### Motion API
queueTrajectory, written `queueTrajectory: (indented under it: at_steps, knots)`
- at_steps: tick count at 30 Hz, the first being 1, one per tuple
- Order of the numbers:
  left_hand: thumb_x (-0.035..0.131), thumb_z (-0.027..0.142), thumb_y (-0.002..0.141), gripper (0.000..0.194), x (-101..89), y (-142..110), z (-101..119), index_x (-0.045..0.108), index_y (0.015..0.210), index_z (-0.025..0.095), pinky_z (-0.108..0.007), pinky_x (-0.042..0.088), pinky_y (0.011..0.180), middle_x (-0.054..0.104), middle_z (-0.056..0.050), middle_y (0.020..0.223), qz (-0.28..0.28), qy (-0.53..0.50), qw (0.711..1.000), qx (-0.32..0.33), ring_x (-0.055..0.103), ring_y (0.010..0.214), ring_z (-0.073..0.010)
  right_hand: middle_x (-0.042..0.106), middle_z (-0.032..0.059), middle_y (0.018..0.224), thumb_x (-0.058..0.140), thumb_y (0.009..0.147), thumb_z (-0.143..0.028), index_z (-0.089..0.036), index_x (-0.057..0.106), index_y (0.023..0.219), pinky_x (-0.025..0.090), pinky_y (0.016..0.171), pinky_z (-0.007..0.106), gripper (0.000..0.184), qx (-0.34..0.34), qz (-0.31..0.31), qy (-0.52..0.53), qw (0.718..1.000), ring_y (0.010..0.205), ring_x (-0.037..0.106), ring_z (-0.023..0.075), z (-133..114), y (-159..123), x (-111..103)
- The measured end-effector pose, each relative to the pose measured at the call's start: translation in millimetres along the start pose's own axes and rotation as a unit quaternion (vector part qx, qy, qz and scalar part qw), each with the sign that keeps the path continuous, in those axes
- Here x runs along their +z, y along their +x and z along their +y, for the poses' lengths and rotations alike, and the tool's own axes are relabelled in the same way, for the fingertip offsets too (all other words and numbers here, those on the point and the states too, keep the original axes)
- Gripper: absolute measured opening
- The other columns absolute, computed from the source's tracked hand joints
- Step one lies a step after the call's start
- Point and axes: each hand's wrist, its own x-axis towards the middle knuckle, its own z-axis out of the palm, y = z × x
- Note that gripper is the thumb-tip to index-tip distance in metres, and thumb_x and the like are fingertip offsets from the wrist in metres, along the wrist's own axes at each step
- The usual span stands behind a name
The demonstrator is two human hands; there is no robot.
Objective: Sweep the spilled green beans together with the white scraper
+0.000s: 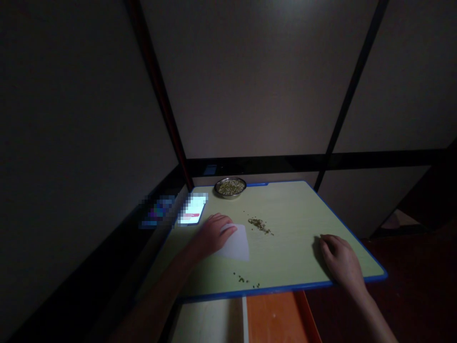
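My left hand (pixel 217 233) is closed on a white, flat, scraper-like card (pixel 237 245), with the thumb on top. The card lies against the pale green tabletop (pixel 293 205). Just right of it is a loose pile of small green beans (pixel 260 225), and a few stray beans (pixel 243 280) lie near the front edge. My right hand (pixel 341 259) rests at the table's right side, its fingers loosely curled in, with nothing visible in them. A round metal bowl (pixel 230 196) of green and whitish beans stands at the back left.
A lit phone (pixel 193 209) lies at the table's left edge, beside the dark wall ledge (pixel 121 238). Walls close in on the back and left. Below the blue-rimmed front edge is an orange drawer or box (pixel 278 317). The room is dim.
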Motion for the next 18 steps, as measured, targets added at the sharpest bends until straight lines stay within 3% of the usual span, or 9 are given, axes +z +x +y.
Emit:
queueTrajectory:
  at_steps: [5,10,18]
  knots:
    - [0.042,0.033,0.093,0.023,-28.1,-19.2,16.4,0.058,0.083,0.02,-0.031,0.042,0.079,0.062,-0.002,0.085,-0.042,0.012,0.999,-0.019,0.055,0.083,-0.0167,0.07,0.0114,0.099,0.045,0.085,-0.042,-0.017,0.069,0.096,0.045,0.084,0.036,0.037,-0.007,-0.012,-0.004,1.0,0.092,0.061,0.0255,0.7,0.1,-0.6]
    - [0.041,0.031,0.094,0.021,-39.4,-45.3,34.6,0.06,0.093,0.022,-0.033,0.041,0.088,0.063,-0.001,0.094,-0.07,-0.008,0.997,-0.029,0.055,0.091,-0.0162,0.07,0.0114,0.099,0.044,0.085,-0.042,-0.018,0.069,0.096,0.045,0.084,0.036,0.037,-0.008,-0.006,-0.008,1.0,0.092,0.062,0.0257,0.8,-0.4,-0.4]
    - [0.041,0.026,0.093,0.023,-45.1,-70.5,39.2,0.064,0.095,0.023,-0.035,0.045,0.087,0.065,-0.003,0.094,-0.028,0.01,0.998,-0.054,0.057,0.092,-0.0179,0.07,0.0108,0.099,0.046,0.084,-0.04,-0.018,0.069,0.094,0.044,0.085,0.036,0.033,-0.017,-0.015,-0.01,1.0,0.092,0.061,0.0259,1.2,0.0,-1.9]
